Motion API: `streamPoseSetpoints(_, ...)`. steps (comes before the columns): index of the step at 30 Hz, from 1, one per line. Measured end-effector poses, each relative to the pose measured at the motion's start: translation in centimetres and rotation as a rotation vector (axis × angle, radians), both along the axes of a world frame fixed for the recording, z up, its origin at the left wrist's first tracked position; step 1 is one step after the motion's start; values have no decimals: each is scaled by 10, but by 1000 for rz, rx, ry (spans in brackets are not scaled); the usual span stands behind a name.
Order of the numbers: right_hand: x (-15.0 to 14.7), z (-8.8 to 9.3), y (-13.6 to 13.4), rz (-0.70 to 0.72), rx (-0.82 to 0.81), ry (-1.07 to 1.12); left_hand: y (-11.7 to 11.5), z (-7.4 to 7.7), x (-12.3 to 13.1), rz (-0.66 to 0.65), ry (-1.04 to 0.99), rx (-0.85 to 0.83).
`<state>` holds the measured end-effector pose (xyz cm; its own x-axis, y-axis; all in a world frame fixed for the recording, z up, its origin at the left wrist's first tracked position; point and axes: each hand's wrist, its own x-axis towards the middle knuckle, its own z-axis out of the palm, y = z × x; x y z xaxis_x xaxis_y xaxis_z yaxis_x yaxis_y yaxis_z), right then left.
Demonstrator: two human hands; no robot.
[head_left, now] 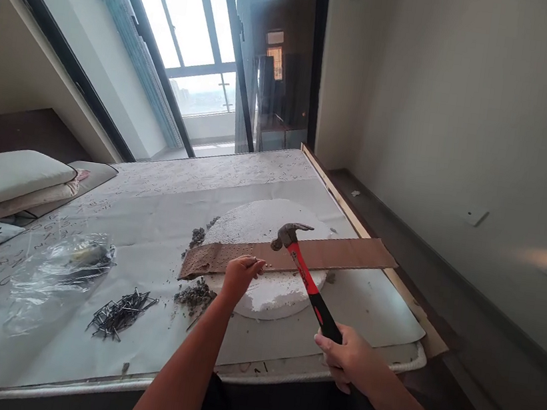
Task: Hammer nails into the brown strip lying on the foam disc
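Observation:
My right hand [347, 356] is wrapped round the black grip of a claw hammer [302, 269] with a red and black handle. Its metal head is raised over a long brown board [337, 254], which lies across a round white slab [271, 221]. My left hand [240, 278] is closed in a pinch at the board's near edge, with what looks like a small nail at the fingertips, mostly hidden. Many small holes dot the board's left end. To the left of my left arm lies a pile of nails [121, 313].
Grey crumbly debris [195, 294] lies beside the slab. A clear plastic bag [62, 278] with dark contents is on the grey sheet [158, 237] covering the bed. Folded bedding [9, 180] sits at the left. A wooden rail [335, 196] runs along the right side, near the wall.

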<state>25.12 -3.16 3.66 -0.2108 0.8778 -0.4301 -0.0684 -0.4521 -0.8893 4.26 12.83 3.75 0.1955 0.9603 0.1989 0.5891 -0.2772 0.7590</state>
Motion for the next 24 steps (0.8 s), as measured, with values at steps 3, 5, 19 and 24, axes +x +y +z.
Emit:
streamPoseSetpoints(3, 4, 1, 2, -18, -1, -14, 15, -11, 17, 11, 65, 73)
streamPoseSetpoints(5, 6, 1, 4, -28, 2, -17, 24, -20, 24, 12, 122, 144)
streamPoseSetpoints(19, 13, 0, 4, -8, -42, -11, 41, -41, 29, 17, 305, 162)
streamPoseSetpoints(24, 12, -3, 3, 9, -44, -37, 40, -41, 31, 26, 329, 162)
